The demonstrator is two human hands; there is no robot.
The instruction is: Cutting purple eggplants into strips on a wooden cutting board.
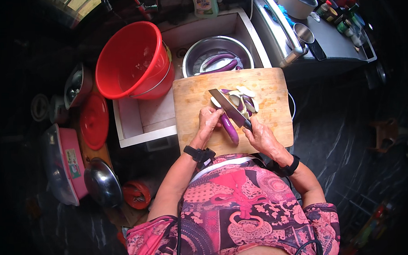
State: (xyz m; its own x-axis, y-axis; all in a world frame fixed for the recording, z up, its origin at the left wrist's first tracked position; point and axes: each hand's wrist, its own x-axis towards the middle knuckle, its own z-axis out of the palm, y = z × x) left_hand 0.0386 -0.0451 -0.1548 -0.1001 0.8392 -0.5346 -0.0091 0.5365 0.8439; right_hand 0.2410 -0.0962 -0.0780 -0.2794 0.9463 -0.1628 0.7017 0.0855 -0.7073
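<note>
A wooden cutting board point(196, 94) lies over the sink's near right part. On it my left hand point(209, 119) grips a purple eggplant point(229, 129) near its cut upper end, where pale flesh shows. The handle of a kitchen cleaver point(228, 107) is in my right hand point(262, 136). Its dark blade slants up and left, close beside the eggplant and my left fingertips. Cut eggplant pieces point(246, 91), purple-skinned and white inside, are heaped just right of the blade, which hides part of them.
Behind the board, a steel basin point(190, 57) holds whole eggplants point(218, 67) in water. A large red bucket point(131, 62) stands in the white sink point(149, 117). To the left are a red lid point(94, 121) and a pink container point(70, 162); at right, a counter point(337, 45) carries a pot point(295, 4).
</note>
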